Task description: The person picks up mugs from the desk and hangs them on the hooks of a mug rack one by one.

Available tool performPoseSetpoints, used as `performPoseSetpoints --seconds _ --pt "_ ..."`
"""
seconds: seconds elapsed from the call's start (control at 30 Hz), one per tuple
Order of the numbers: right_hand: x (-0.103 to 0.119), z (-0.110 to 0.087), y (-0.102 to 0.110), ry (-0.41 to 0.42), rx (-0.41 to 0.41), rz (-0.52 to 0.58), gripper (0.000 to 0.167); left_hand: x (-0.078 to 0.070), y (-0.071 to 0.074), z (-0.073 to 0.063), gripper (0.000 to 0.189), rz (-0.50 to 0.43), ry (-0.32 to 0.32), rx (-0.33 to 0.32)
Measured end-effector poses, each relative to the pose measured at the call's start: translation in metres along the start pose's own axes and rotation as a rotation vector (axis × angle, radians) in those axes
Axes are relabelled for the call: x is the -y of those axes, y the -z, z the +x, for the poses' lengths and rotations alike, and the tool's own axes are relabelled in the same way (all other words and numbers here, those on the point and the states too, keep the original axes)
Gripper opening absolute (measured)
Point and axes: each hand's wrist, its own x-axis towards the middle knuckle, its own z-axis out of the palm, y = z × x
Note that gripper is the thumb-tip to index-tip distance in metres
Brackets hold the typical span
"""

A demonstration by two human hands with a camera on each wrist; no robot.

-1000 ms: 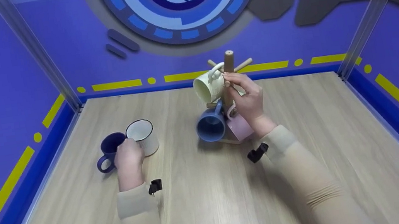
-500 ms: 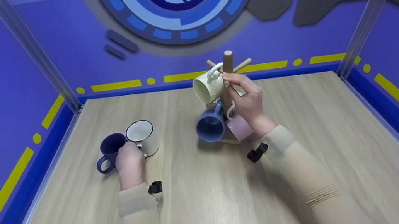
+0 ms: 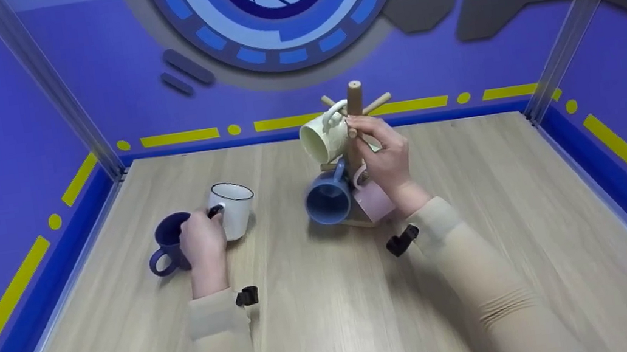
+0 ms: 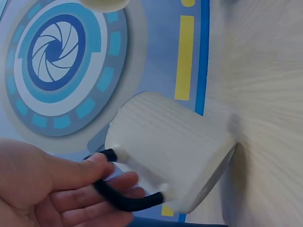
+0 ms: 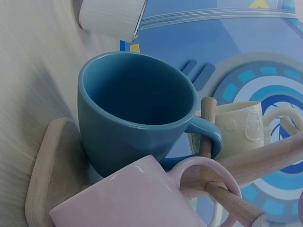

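Note:
My left hand (image 3: 203, 240) grips the black handle (image 4: 135, 203) of a white mug (image 3: 237, 211) with a dark rim. The mug leans to the right, close over the table. Just left of that hand stands a navy mug (image 3: 169, 228), partly covered by it. My right hand (image 3: 387, 153) pinches the wooden mug tree (image 3: 355, 99) at an upper peg beside the post. On the tree hang a cream mug (image 3: 316, 142), a blue mug (image 5: 128, 137) and a pink mug (image 5: 128, 201). The right hand hides part of the post and the pink mug.
The wood-grain table (image 3: 320, 310) is enclosed by blue-purple walls (image 3: 88, 60) at the back and sides. Two upper pegs (image 3: 378, 103) at the back of the tree are bare. The tree's wooden base (image 5: 52, 175) rests on the table.
The left hand has taken the white mug by its handle, tipping it and shifting it slightly right and away from the navy mug. The right hand stays at the mug tree.

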Motion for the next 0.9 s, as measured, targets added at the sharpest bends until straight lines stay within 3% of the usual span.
performPoseSetpoints --seconds 0.17,0.53,0.8,0.9 --pt "-0.001 -0.001 0.0 0.004 -0.005 0.01 0.02 -0.002 -0.003 -0.001 0.022 -0.035 -0.057 -0.07" --pt "0.0 0.0 0.001 0.011 0.017 0.014 0.021 -0.024 0.011 -0.013 0.024 -0.072 -0.208 -0.071" --pt "0.012 0.002 0.009 -0.06 0.116 0.025 0.037 -0.04 0.019 -0.024 0.029 -0.131 -0.221 -0.004" --pt "0.022 0.005 0.01 0.007 0.098 0.008 0.047 -0.046 0.021 -0.029 0.029 -0.151 -0.233 0.026"
